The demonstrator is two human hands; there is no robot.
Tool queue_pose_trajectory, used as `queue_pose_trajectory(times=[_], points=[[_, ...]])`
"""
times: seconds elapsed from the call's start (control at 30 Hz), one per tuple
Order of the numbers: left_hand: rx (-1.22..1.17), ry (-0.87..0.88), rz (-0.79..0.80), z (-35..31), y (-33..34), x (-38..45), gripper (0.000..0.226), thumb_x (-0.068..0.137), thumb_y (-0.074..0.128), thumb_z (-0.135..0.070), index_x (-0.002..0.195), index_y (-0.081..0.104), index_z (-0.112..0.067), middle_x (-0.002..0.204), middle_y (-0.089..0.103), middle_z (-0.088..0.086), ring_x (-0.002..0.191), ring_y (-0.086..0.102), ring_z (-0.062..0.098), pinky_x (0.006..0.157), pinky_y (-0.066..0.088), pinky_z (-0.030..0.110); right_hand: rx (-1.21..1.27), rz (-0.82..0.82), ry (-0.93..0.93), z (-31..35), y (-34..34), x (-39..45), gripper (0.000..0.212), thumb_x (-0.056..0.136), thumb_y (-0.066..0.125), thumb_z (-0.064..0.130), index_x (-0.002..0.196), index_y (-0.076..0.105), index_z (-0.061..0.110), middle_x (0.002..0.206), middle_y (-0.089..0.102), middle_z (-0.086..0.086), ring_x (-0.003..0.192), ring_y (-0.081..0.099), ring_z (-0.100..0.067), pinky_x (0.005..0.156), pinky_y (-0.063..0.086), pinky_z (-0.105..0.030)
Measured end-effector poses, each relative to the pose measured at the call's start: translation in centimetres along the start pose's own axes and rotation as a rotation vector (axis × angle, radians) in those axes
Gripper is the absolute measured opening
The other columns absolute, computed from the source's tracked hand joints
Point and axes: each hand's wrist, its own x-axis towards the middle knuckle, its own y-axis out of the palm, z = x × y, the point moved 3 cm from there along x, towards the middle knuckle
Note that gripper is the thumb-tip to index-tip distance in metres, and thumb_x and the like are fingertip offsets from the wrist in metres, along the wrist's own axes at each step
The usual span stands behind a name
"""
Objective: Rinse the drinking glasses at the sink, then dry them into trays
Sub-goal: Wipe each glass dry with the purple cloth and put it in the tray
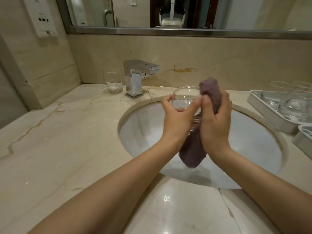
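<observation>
Over the sink (263, 142), left hand (177, 120) grips glass (184, 100); right hand (215, 125) grips cloth (211, 93).

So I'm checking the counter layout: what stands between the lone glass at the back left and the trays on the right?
In the head view, the faucet stands beside the lone glass; further right, both hands hold a glass over the sink, before the trays.
</observation>
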Motion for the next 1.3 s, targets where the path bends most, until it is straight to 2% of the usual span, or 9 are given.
queue_pose_trajectory(times=[0.07, 0.17, 0.37, 0.6, 0.67, 0.8, 0.9, 1.07, 1.3], points=[[0.041, -0.002, 0.051, 0.5, 0.2, -0.1, 0.07, 0.08, 0.075, -0.035, 0.13, 0.027, -0.032, 0.093, 0.058, -0.001, 0.084, 0.066, 0.014, 0.074, 0.054, 0.029, 0.168, -0.005, 0.277, -0.9, -0.3, 0.6, 0.01, 0.093, 0.049, 0.03, 0.101, 0.056, 0.028, 0.1, 0.059, 0.0, 0.096, 0.057, -0.015, 0.094, 0.047, -0.038], [0.096, -0.006, 0.104, 1.0, 0.0, 0.2, 0.079, 0.071, 0.084, -0.031, 0.129, 0.029, -0.034, 0.1, 0.064, 0.004, 0.091, 0.069, 0.016, 0.081, 0.055, 0.031, 0.384, 0.01, 0.599, -2.0, -0.1, 1.0, 0.013, 0.095, 0.046, 0.025, 0.101, 0.057, 0.021, 0.091, 0.058, -0.001, 0.083, 0.059, -0.017, 0.08, 0.051, -0.038], [0.257, -0.049, 0.103, 1.1, -0.9, 0.9, 0.082, 0.076, 0.075, -0.046, 0.135, 0.019, -0.037, 0.13, 0.042, 0.006, 0.114, 0.054, 0.018, 0.096, 0.046, 0.032, 0.353, 0.062, 0.696, -2.7, -0.1, 0.9, 0.009, 0.093, 0.046, 0.025, 0.1, 0.051, 0.024, 0.073, 0.047, 0.006, 0.062, 0.048, -0.01, 0.057, 0.038, -0.027], [0.168, 0.039, -0.013, 0.5, -1.2, 1.5, 0.064, 0.095, 0.052, -0.042, 0.145, 0.014, -0.031, 0.129, 0.051, 0.009, 0.113, 0.054, 0.019, 0.098, 0.044, 0.032, 0.019, 0.122, 0.246, 0.0, 0.0, 0.6, 0.026, 0.092, 0.055, 0.031, 0.117, 0.056, 0.024, 0.115, 0.055, -0.005, 0.099, 0.055, -0.005, 0.098, 0.044, -0.028], [0.053, -0.063, -0.088, 0.8, -1.6, 1.8, 0.048, 0.098, 0.043, -0.042, 0.14, 0.025, -0.026, 0.135, 0.049, 0.007, 0.119, 0.053, 0.023, 0.1, 0.044, 0.039, -0.115, 0.203, -0.007, 0.6, 0.7, -0.7, 0.039, 0.093, 0.057, 0.028, 0.131, 0.052, 0.022, 0.118, 0.044, -0.001, 0.096, 0.049, 0.012, 0.09, 0.038, -0.006], [-0.028, -0.094, -0.166, 0.5, -1.8, 1.5, 0.038, 0.1, 0.037, -0.042, 0.131, 0.034, -0.02, 0.113, 0.057, 0.004, 0.106, 0.059, 0.02, 0.092, 0.051, 0.041, -0.206, 0.175, -0.209, 0.2, 2.0, -1.9, 0.052, 0.087, 0.053, 0.041, 0.135, 0.05, 0.02, 0.117, 0.038, 0.004, 0.1, 0.049, 0.001, 0.086, 0.041, -0.011], [0.061, 0.037, -0.09, 0.0, -0.8, 0.8, 0.043, 0.1, 0.039, -0.039, 0.136, 0.031, -0.018, 0.103, 0.055, -0.003, 0.094, 0.058, 0.01, 0.093, 0.047, 0.037, -0.056, 0.025, -0.05, 0.1, 1.0, -0.4, 0.039, 0.09, 0.053, 0.033, 0.126, 0.053, 0.017, 0.115, 0.046, -0.001, 0.093, 0.048, 0.009, 0.082, 0.035, -0.003], [0.173, 0.068, 0.082, 0.7, 0.3, 0.4, 0.055, 0.095, 0.045, -0.049, 0.138, 0.03, -0.019, 0.091, 0.056, -0.005, 0.083, 0.06, 0.009, 0.088, 0.05, 0.042, 0.346, -0.026, 0.539, -1.6, -0.6, 1.3, 0.008, 0.096, 0.047, 0.021, 0.094, 0.055, 0.021, 0.086, 0.057, 0.0, 0.081, 0.055, -0.018, 0.078, 0.047, -0.033], [0.289, -0.002, 0.118, 0.9, -0.6, 0.7, 0.102, 0.056, 0.071, -0.064, 0.138, 0.012, -0.053, 0.126, 0.042, 0.004, 0.11, 0.057, 0.019, 0.096, 0.049, 0.038, 0.374, 0.031, 0.678, -2.3, -0.1, 1.1, 0.012, 0.095, 0.044, 0.023, 0.103, 0.052, 0.024, 0.078, 0.049, 0.003, 0.068, 0.05, -0.014, 0.061, 0.041, -0.029]])
